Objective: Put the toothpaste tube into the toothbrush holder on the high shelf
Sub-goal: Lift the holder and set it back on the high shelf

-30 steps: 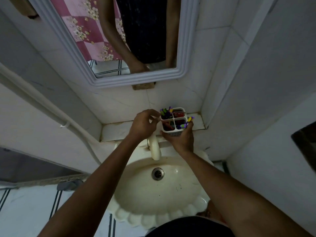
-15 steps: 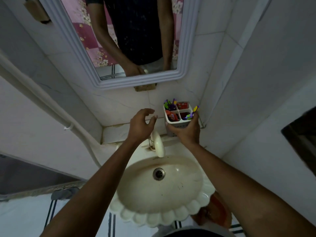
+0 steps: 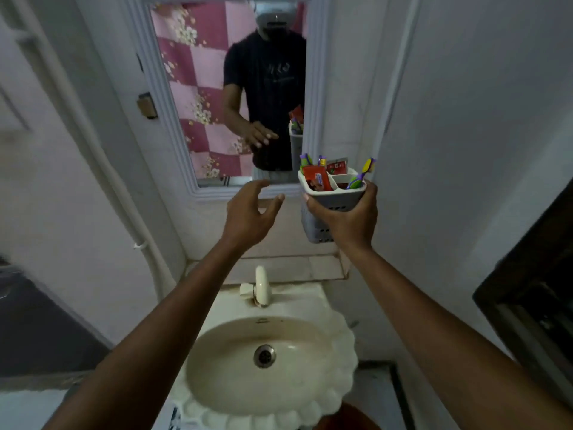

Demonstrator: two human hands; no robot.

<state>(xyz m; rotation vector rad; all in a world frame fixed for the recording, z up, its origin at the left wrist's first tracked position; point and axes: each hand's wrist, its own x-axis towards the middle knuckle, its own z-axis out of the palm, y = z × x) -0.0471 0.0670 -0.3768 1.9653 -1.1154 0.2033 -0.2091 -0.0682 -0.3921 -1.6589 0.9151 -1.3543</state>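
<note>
Head view shows your right hand wrapped around the lower body of the toothbrush holder, fingers closed on its grey slotted wall, carrying it up in the air in front of the mirror and well above the sink. The holder stands close to upright, its open top facing you. The toothpaste tube, red and orange, already sits in the near-left compartment, standing on end with its long axis roughly vertical and leaning a little toward you. A second red packet rises from the compartment behind it, and toothbrushes poke out at the right side and at the back left.

Your left hand is empty, fingers spread and loosely curled, hanging just left of the holder without touching it. It is the nearer free hand to the tube, which lies up and to its right.

No high shelf is visible here, only the ledge behind the tap. Judging from this, the tube is in and what remains is placing the holder. Keep it level as you lift, or the leaning tube may tip out.
</note>
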